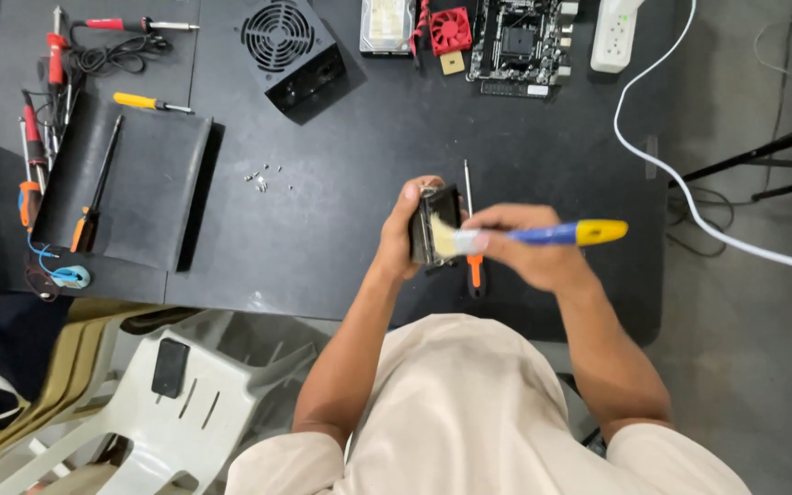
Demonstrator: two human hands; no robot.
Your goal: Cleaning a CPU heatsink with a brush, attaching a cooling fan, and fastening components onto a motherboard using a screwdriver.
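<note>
Item: small black boxy computer part with a metal edge (436, 227), held above the black table (341, 229) at centre frame, just over an orange-handled screwdriver (472, 247) lying on the table

Step in hand, as judged: brushing dust from the part; the pale bristles of the blue-and-yellow-handled paintbrush (543, 234) touch its near face

Next move, as judged: calls for short strokes across that face and a steady grip on the part, perhaps a turn to present another side

Left hand (405, 229): fingers closed around the part from the left, thumb on top; forearm rising from lower centre, elbow bent

Right hand (529, 247): fingers pinched shut on the brush near its ferrule, handle pointing to the right of the frame; wrist cocked inward, forearm angled from lower right

Nearby: loose small screws (263, 176) left of centre; black fan-grilled power supply box (291, 53) at upper centre; green circuit board (520, 41) at upper right
</note>
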